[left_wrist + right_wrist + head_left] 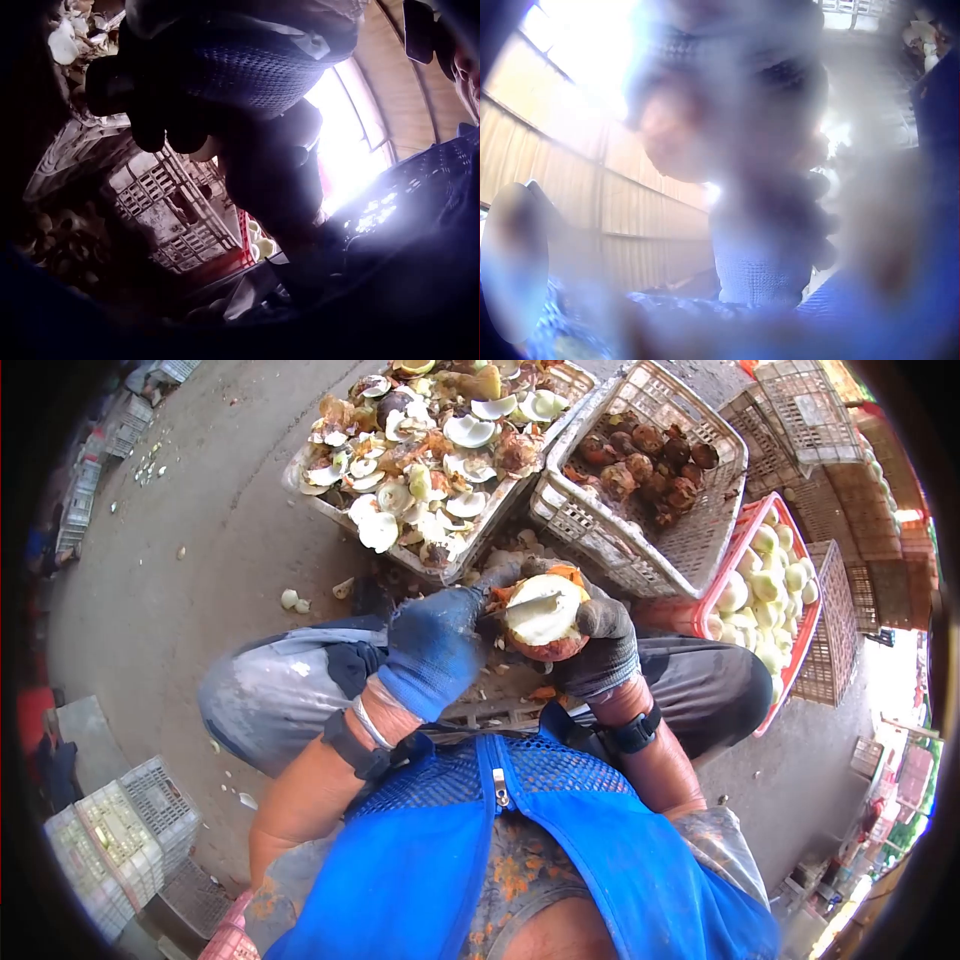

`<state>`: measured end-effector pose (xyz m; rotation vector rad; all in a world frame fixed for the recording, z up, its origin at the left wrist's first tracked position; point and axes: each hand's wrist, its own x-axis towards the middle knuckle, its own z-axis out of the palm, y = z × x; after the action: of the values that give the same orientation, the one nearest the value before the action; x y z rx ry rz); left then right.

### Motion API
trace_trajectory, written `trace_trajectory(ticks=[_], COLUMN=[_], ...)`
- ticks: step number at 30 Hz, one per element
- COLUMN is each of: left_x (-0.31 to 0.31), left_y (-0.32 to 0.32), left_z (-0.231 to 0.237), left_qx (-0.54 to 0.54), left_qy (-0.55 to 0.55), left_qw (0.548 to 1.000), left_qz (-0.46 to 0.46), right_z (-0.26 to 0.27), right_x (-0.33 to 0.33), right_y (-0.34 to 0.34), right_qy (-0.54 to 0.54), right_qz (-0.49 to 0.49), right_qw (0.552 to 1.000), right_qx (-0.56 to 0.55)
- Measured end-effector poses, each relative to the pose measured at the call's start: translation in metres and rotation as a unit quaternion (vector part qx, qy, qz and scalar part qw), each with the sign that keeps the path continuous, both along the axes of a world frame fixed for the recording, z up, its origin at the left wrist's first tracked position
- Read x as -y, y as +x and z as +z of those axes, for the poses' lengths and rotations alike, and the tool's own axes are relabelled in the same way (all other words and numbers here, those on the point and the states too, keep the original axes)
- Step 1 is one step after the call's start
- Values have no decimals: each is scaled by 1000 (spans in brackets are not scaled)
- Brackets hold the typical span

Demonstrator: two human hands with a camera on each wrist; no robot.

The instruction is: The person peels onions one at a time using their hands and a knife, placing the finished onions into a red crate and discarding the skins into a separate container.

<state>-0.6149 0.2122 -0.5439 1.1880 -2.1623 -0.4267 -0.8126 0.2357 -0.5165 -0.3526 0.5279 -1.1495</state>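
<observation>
In the head view my right hand [607, 645], in a dark glove, grips a large onion [545, 622] from its right side. The onion's pale flesh faces up, and brown-orange skin remains round its lower side and far edge. My left hand [435, 645], in a blue knit glove and slightly blurred, is curled at the onion's left. From it a knife [540, 606] reaches over the pale flesh; its handle is hidden in the glove. The left wrist view shows dark, backlit gloves; the right wrist view is mostly blurred.
Ahead stands a crate heaped with onion peelings [468, 432]. Right of it, a grey plastic crate [700, 545] holds brown unpeeled onions [640, 470]. A red crate [722, 585] of peeled onions [765, 595] stands by my right knee. Scraps [290, 600] lie on the floor; more crates [120, 830] stand behind left.
</observation>
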Motion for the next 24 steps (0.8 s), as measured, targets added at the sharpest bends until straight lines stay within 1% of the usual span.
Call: trace_trajectory(ticks=[1,2,3,4,5,6,7,8,9,10,11,12,13,14,15,16,17,18,19,20,21,23,24], left_x=[-3,0,6,9,12,14,9,2,-4,-7,-11,-14,-16,-17,-17,-18,-18,-19,-20,-21,-22,-23,-26], left_y=[-2,-6,-10,-13,3,9,13,14,8,7,7,7,11,11,10,9,9,9,8,8,8,6,3], left_z=[-10,0,17,26,8,3,0,-1,30,33,37,43,52,59,64,66,65,63,60,59,57,55,54], left_qx=[-67,-65,-204,-320,-306,-305,-263,-214,-156,-156,-113,-69,15,15,60,105,105,117,130,130,130,130,136], left_qy=[16,17,287,525,471,470,342,203,103,102,62,22,10,11,10,9,10,7,4,4,3,2,16], left_qw=[998,998,929,758,803,805,889,949,979,979,990,997,1000,1000,998,994,994,993,991,991,991,991,990], left_qz=[10,9,119,218,200,195,153,109,84,83,53,24,-5,-2,-16,-31,-29,-34,-39,-38,-37,-35,-20], right_z=[0,-4,-9,-12,5,1,-8,-18,-25,-27,-25,-21,-14,-3,3,2,1,0,0,1,1,-1,-1], right_x=[-1,-2,-2,-3,-9,-6,-5,-5,-4,-3,-2,-2,-2,-4,-4,-3,-1,-1,-1,-2,-3,-1,0], right_y=[1,-1,-5,-7,-2,-6,-12,-16,-17,-20,-21,-20,-18,-16,-15,-15,-16,-16,-15,-13,-11,-10,-10], right_qy=[9,10,14,18,-35,-36,-1,33,31,30,-19,-67,-67,-105,-143,-144,-94,-40,-40,-71,-101,-90,-80], right_qz=[0,-2,3,8,3,-2,-16,-28,-56,-57,-54,-46,-43,-45,-47,-44,-26,-8,-6,-25,-43,-50,-58], right_qw=[1000,1000,1000,998,944,943,994,992,995,995,990,942,942,933,923,923,977,999,999,986,954,951,948], right_qx=[-15,-13,25,63,-329,-331,-110,119,75,75,-129,-326,-326,-340,-353,-354,-189,-18,-18,-151,-280,-291,-303])
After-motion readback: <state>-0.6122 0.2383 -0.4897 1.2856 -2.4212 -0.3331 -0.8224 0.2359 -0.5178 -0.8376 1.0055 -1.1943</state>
